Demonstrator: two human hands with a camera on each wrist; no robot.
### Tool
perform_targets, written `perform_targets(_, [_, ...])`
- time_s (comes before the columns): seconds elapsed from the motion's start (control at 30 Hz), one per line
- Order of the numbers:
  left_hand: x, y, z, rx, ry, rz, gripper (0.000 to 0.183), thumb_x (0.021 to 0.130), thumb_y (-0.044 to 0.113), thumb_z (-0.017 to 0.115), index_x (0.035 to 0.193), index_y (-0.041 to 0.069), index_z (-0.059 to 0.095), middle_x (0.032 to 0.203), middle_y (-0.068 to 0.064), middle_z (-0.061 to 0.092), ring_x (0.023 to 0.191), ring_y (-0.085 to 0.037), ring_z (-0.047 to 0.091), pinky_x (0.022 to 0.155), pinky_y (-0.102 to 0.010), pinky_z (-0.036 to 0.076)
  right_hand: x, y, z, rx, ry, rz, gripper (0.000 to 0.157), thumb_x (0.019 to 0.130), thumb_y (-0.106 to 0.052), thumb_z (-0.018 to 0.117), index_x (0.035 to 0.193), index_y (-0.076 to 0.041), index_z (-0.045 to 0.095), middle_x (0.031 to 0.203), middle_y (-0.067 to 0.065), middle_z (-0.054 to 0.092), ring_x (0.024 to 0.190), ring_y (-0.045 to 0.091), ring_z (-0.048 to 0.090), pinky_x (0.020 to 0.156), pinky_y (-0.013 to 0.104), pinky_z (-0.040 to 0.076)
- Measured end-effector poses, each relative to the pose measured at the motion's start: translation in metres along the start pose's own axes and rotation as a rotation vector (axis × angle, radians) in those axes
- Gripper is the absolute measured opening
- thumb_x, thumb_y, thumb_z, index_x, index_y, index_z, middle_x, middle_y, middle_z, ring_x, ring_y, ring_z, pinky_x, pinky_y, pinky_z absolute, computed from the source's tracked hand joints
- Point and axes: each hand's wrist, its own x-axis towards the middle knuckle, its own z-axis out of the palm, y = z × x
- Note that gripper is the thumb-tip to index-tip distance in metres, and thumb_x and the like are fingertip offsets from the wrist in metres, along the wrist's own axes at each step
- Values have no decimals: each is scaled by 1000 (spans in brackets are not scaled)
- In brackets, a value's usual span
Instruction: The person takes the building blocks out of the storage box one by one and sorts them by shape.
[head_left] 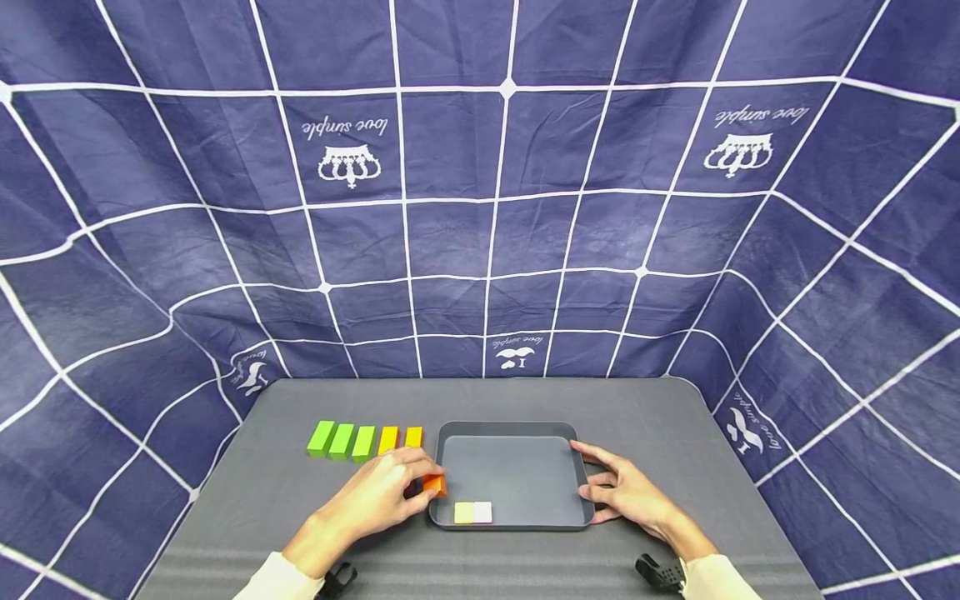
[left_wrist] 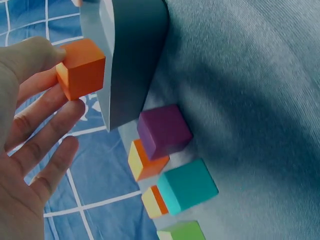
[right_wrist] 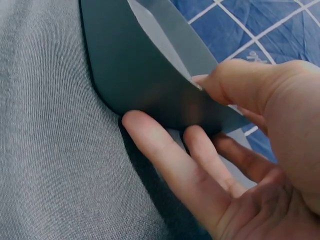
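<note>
On gray table, low in the frame, pinching an orange block with left grip and a tray by its edge with right grip.

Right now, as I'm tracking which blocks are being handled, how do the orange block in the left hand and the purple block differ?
The orange block is bright; the purple block is dark. The left hand pinches the orange block off the table, whereas the purple block rests there, ungripped. Both are plain and box-shaped.
</note>
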Motion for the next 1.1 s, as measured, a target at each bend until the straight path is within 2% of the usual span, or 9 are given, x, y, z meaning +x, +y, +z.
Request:
perform_targets(0.2, [-5, -5, -9, 20, 23, -29, 27, 95, 18, 96, 121, 17, 90, 113, 11, 84, 103, -9, 78, 93, -35, 70, -2, -2, 2, -12, 17, -8, 87, 111, -4, 75, 184, -3, 27, 177, 45, 28, 132, 31, 74, 84, 54, 74])
perform_targets(0.37, [-12, -9, -15, 29, 15, -68, 31, 93, 18, 97, 123, 18, 89, 115, 11, 83, 104, -9, 78, 92, -37, 70, -4, -3, 4, -25, 41, 4, 87, 110, -3, 76, 183, -3, 29, 176, 47, 30, 138, 34, 71, 81, 53, 74])
perform_targets(0.67, [-23, -22, -21, 57, 60, -52, 34, 89, 15, 100, 121, 20, 90, 111, 9, 83, 100, -11, 79, 89, -36, 70, -5, -3, 5, -34, 61, 14, 86, 109, -3, 77, 182, -2, 32, 174, 48, 33, 137, 34, 72, 77, 49, 74])
perform_targets(0.93, [-35, -31, -26, 63, 35, -160, 31, 92, 20, 99, 122, 19, 90, 114, 6, 83, 98, -12, 78, 87, -39, 70, -3, -3, 4, -6, 65, 38, 87, 108, -4, 79, 182, -4, 33, 179, 47, 28, 136, 32, 74, 80, 51, 75])
perform_targets(1.1, [-41, -38, -28, 57, 60, -172, 32, 92, 18, 99, 122, 19, 90, 112, 8, 82, 93, -11, 77, 84, -37, 69, 0, -3, 4, 4, 61, 45, 86, 109, -5, 78, 182, -5, 33, 181, 46, 26, 138, 32, 74, 82, 52, 75])
